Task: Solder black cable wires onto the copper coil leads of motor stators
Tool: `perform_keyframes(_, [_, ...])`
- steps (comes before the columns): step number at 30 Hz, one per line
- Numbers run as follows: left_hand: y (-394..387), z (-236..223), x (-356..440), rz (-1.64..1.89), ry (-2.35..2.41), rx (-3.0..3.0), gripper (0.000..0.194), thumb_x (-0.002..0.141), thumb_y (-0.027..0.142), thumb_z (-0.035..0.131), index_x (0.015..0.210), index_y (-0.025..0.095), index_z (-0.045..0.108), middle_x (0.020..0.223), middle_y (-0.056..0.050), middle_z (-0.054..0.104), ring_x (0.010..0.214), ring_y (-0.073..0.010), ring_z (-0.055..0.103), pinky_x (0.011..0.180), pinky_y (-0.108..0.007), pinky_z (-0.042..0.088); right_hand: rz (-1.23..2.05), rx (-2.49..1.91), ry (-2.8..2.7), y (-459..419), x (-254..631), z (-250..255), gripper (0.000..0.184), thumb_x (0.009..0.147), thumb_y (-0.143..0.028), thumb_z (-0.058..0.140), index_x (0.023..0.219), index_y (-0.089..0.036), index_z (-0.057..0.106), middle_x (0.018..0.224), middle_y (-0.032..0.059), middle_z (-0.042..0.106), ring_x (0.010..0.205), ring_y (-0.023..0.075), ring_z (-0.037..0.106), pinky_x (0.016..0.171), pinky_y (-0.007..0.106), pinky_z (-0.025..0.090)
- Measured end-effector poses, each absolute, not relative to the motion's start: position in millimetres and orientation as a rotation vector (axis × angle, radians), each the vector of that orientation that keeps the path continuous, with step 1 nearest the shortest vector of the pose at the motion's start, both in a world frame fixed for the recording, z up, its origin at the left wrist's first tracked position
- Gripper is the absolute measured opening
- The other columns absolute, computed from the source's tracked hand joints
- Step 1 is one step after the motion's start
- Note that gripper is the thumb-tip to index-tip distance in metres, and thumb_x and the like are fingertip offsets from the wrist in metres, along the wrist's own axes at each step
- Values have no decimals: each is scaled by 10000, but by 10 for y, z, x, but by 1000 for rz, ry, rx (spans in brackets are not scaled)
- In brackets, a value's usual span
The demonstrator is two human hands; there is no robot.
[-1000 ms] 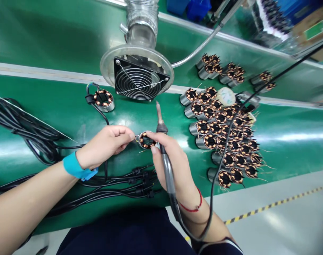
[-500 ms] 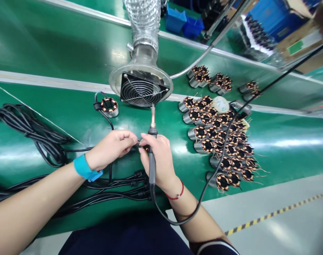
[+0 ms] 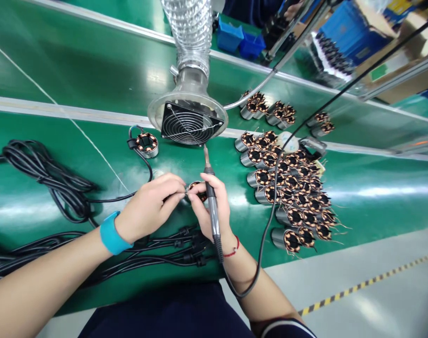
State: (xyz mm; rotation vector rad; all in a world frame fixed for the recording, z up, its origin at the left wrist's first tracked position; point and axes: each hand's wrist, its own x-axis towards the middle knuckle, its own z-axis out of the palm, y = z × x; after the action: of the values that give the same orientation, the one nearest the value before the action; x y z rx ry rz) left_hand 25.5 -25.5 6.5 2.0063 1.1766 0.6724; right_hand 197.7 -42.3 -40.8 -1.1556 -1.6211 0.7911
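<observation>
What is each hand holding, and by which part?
The right hand grips a soldering iron by its handle; the left hand holds a copper-wound stator at its rim.

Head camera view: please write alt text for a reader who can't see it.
A left hand and right hand hold a small copper-wound metal ring above a green workbench, the right hand also gripping a soldering iron. Rows of similar rings lie to the right, near a round fan vent.

Factory floor, electronics assembly line — green belt bench (image 3: 58,134), fume extractor (image 3: 187,124) w/ foil ducting (image 3: 190,33), soldering iron (image 3: 212,206), rows of copper-wound stators (image 3: 262,177) — plus blue bins (image 3: 229,37) further back.
</observation>
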Motion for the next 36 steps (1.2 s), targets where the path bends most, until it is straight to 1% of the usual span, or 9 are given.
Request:
perform_keyframes(3, [-238,76,241,604,1147,2065,223,938,197,394,912,169,613,989,-73,634,916,-169,577,837,-296,446,773,-1149,-1632,-417,1969,-424,457,876,-176,583,1292,-258,415,845,-12,670,855,151,641,853,359,509])
perform_keyframes(8, [-198,81,244,485,1261,1980,166,896,215,453,805,173,585,837,-27,600,777,-153,551,734,-274,421,668,-1155,-1678,-435,2055,-327,399,931,-177,496,1317,-259,437,917,11,710,893,162,672,887,389,523])
perform_keyframes(10, [-194,72,254,451,1302,1919,160,883,235,472,789,176,587,805,-14,595,744,-149,540,698,-267,406,621,-1146,-1706,-485,2135,-267,411,950,-203,468,1355,-253,418,876,10,721,867,169,688,867,390,540])
perform_keyframes(12, [-201,59,267,434,1325,1871,163,877,253,480,792,178,597,794,-8,598,719,-144,533,674,-264,394,567,-1119,-1725,-563,2218,-229,395,951,-262,480,1345,-250,453,842,17,718,787,171,693,787,370,565])
perform_keyframes(15, [-217,46,291,422,1351,1825,167,868,270,490,788,180,606,790,-6,600,692,-138,527,661,-262,391,459,-1087,-1675,-712,2301,-240,328,920,-315,538,1239,-245,564,773,21,685,674,166,651,654,339,564])
perform_keyframes(18, [-229,49,314,421,1376,1799,163,856,269,502,768,177,605,779,-5,600,679,-133,530,658,-260,396,415,-1041,-1635,-847,2327,-310,294,877,-267,577,1168,-231,594,693,10,635,616,159,602,563,300,532])
perform_keyframes(22, [-235,58,328,433,1417,1763,160,842,267,515,742,175,599,749,-1,596,655,-129,529,633,-255,397,465,-1008,-1653,-934,2329,-381,260,844,-244,559,1099,-217,596,644,-5,585,530,137,551,468,258,476])
perform_keyframes(30, [-241,46,337,420,1444,1667,144,833,281,529,763,181,605,740,4,608,658,-129,538,619,-256,405,439,-1065,-1660,-937,2336,-362,224,827,-249,554,1046,-223,591,639,-11,596,505,136,559,465,263,480])
perform_keyframes(36, [-237,71,353,433,1453,1622,139,821,279,534,753,182,606,686,15,592,604,-117,503,583,-248,387,455,-1075,-1671,-953,2338,-367,219,825,-246,557,1042,-231,581,631,-15,607,490,134,562,470,263,490])
